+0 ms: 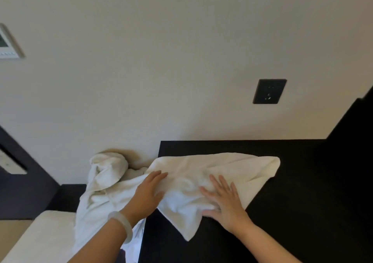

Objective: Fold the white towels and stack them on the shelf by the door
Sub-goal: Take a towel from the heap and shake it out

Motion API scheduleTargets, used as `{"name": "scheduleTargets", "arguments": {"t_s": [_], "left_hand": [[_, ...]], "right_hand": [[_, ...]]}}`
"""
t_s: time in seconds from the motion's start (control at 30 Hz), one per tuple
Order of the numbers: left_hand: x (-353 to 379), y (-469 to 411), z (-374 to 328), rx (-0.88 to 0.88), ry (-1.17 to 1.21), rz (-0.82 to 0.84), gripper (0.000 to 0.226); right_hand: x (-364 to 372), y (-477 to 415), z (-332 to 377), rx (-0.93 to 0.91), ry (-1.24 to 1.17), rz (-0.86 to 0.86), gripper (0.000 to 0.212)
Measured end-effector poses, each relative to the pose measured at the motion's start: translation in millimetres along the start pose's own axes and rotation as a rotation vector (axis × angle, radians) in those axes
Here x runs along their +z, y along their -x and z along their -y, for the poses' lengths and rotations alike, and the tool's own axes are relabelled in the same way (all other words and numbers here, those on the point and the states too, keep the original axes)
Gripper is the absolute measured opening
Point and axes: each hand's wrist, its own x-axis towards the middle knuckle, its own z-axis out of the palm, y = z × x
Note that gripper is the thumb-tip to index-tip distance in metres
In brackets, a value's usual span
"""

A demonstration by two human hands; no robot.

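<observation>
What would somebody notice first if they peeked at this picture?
Most likely the crumpled white towel spread on the flat black tabletop in the middle, with the left hand and right hand pressing flat on it. Next, the bunched heap of white cloth to its left against the cream wall, and the square black wall plate higher up on the right.

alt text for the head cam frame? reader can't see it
The left hand and right hand press flat on a rumpled white towel lying on a dark tabletop against a beige wall. More crumpled white cloth is heaped at the tabletop's left edge, and a black wall plate is mounted above.
</observation>
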Motion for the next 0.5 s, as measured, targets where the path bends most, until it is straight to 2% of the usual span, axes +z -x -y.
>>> {"name": "scheduleTargets", "arguments": {"t_s": [0.07, 0.1, 0.27, 0.33, 0.4, 0.5], "left_hand": [[-4.9, 13.9, 14.3, 0.029, 0.03, 0.007, 0.077], [-5.8, 18.0, 21.8, 0.03, 0.02, 0.008, 0.082], [-5.6, 14.4, 48.5, 0.086, 0.098, -0.037, 0.088], [-3.4, 14.3, 49.1, 0.082, 0.142, -0.021, 0.079], [0.2, 17.1, 46.2, 0.022, 0.163, -0.017, 0.068], [11.2, 24.1, 33.7, -0.018, 0.083, -0.071, 0.076]], "right_hand": [[1.9, 4.0, -5.0, -0.017, -0.108, -0.124, 0.042], [-0.7, 4.9, -6.1, -0.004, -0.165, -0.148, 0.034], [-32.6, 13.9, -8.2, 0.309, -0.609, -0.136, 0.029], [-50.5, 18.1, -9.1, 0.359, -0.679, -0.161, 0.018], [-70.9, 15.4, -10.1, 0.407, -0.765, -0.221, 0.015], [-106.4, 9.4, -20.6, 0.462, -0.897, -0.318, 0.015]]}}
